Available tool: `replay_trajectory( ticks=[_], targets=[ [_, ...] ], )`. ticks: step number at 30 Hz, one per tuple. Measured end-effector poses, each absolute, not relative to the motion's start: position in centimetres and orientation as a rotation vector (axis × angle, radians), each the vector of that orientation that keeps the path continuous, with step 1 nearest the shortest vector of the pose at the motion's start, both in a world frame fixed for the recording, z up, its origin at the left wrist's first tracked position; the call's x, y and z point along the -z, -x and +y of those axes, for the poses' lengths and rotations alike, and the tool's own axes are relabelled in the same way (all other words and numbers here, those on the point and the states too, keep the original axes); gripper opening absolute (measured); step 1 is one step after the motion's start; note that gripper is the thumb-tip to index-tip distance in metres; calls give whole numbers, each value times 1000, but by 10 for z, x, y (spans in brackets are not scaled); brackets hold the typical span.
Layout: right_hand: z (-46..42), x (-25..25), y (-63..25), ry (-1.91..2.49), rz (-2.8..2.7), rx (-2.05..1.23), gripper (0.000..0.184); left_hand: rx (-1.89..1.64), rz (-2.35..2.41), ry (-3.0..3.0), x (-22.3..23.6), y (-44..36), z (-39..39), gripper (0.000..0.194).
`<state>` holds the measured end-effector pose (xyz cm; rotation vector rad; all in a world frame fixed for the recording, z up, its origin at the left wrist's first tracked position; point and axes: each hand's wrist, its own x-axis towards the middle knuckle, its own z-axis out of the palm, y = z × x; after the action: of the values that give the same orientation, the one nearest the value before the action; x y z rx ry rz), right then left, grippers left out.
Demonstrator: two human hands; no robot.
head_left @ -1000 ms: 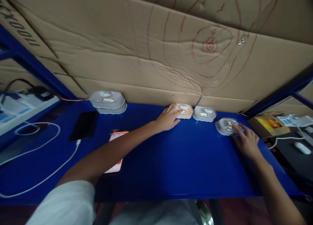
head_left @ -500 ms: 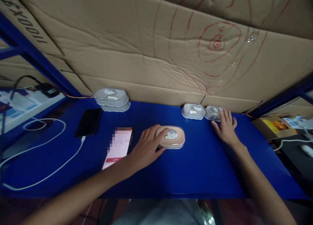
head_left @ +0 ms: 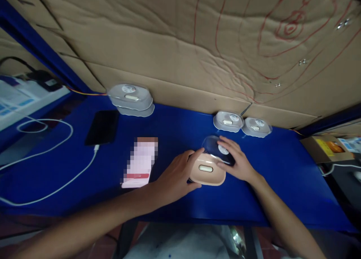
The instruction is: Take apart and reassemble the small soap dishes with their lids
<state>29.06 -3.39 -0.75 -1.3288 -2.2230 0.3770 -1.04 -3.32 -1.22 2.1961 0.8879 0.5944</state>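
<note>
A peach-coloured oval case [head_left: 216, 179] with a pale capsule-shaped piece [head_left: 206, 168] at its centre lies on the blue table in front of me. My left hand [head_left: 180, 170] grips its left end, thumb along the near side and fingers along the far side. Just above the case's far edge, my right hand [head_left: 238, 159] holds a clear plastic cover [head_left: 212, 144] bearing a round white sticker [head_left: 223, 149]. The cover is tilted and off the case.
Two clear-covered cases [head_left: 228, 121] stand side by side against the cardboard wall [head_left: 158, 59]. A stack of clear covers [head_left: 131, 97] sits at the back left. A lit phone [head_left: 141, 163], a dark phone [head_left: 102, 127] and its white cable [head_left: 79, 186] lie on the left. An open cardboard box [head_left: 324, 150] is at right.
My right hand has come from the back right case to the peach case and lifted the clear cover off it. My left hand stays on the case. The view has shifted.
</note>
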Motion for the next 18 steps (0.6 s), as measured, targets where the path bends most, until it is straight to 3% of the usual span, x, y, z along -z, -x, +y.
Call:
replay_trajectory(
  ticks=[6, 11, 18],
  targets=[
    [-29, 8, -300, 1460, -2213, -111, 53, -662, 868, -2078, 2, 10, -33, 109],
    [-50, -4, -265, 1107, -2457, -252, 61, -832, 876, -1924, -6, 8, -25, 91],
    [-50, 0, -257, 1146, -2168, -464, 41, -722, 809, -1102, 0, 4, -14, 106]
  ],
)
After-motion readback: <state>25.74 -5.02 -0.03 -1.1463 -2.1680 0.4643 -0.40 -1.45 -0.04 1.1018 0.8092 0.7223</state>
